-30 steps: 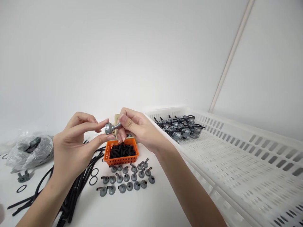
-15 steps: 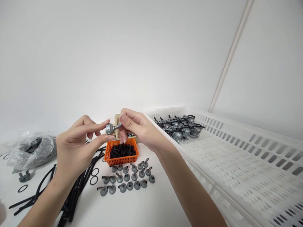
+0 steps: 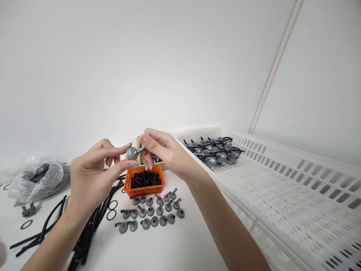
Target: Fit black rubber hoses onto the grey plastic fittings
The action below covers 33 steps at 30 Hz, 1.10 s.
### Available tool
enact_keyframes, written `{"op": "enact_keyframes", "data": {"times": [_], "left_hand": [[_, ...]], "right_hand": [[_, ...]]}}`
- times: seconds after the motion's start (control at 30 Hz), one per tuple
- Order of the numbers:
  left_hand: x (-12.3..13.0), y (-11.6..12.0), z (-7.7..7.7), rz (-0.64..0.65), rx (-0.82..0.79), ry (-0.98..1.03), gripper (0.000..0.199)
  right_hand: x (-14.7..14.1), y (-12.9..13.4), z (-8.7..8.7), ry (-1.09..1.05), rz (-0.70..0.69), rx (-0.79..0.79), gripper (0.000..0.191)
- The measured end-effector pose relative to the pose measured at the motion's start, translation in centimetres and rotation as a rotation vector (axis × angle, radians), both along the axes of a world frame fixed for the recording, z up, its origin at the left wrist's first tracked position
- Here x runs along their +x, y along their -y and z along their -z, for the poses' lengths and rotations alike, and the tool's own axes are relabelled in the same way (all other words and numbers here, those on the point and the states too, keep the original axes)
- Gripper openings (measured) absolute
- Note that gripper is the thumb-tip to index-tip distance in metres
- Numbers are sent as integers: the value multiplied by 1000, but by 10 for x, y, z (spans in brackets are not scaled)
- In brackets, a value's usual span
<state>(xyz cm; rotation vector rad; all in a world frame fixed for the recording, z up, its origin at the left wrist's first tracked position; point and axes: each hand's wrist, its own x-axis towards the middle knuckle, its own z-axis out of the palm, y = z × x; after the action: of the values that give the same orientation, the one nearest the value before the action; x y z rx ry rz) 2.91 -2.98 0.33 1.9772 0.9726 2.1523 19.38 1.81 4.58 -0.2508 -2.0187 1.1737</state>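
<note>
A grey fitting (image 3: 132, 153) with a round ribbed cap and a bent tube is held up between both hands. My left hand (image 3: 97, 165) grips the cap between thumb and index finger. The tube end is pinched by the thumb and fingers of my right hand (image 3: 162, 152). Below them, an orange basket (image 3: 144, 191) holds short black pieces. Several similar grey fittings (image 3: 154, 221) stand in rows on the white table (image 3: 146, 250), in front of the basket.
A large white perforated crate (image 3: 270, 192) on the right holds several grey assemblies (image 3: 217, 152) with black tubes. Long black tubes (image 3: 91, 226), black rings (image 3: 111, 215) and a plastic bag of parts (image 3: 39, 180) lie left. A beige container (image 3: 138, 143) stands behind the orange basket.
My left hand has shifted slightly right with the fitting's cap. Both hands keep their hold on the fitting, and the rest looks almost the same.
</note>
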Motion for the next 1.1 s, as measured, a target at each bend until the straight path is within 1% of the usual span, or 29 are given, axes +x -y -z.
{"op": "enact_keyframes", "data": {"times": [0.2,0.37,0.57,0.77,1.0,1.1], "left_hand": [[0,-1,1,10,-21,-1,30],[0,-1,1,-12,-55,9,24],[0,-1,1,-1,-68,14,24],[-1,-2,2,-13,-36,1,27],[-1,0,2,-92,4,-7,28],[-1,1,1,-96,20,-6,30]], "right_hand": [[0,-1,0,7,1,-6,38],[0,-1,0,13,29,-3,38],[-1,-1,1,5,30,-8,36],[-2,0,1,25,65,-9,37],[-5,-1,3,42,103,9,43],[-7,-3,6,51,101,15,46]]}}
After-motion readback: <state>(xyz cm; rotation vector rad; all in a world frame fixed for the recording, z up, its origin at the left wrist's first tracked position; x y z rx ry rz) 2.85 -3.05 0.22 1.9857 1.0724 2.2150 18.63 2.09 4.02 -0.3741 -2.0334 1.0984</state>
